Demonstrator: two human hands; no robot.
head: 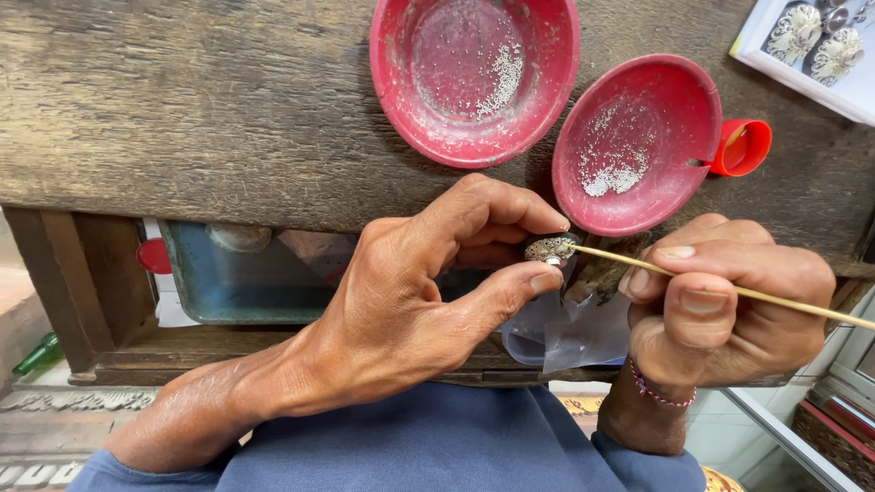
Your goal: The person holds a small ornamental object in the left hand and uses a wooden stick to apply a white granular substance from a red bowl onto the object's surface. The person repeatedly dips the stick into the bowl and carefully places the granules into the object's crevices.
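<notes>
I am pinching the small silver ornament [548, 249] in my left hand [428, 292] fingers; my right hand [720, 305] fingers are gripping the thin stick [729, 290], its tip touching the ornament. Excess pressure could dislodge granules.

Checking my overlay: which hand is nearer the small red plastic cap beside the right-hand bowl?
Right. The right hand sits just below the small red plastic cap, gripping a thin wooden stick; the left hand is far left.
</notes>
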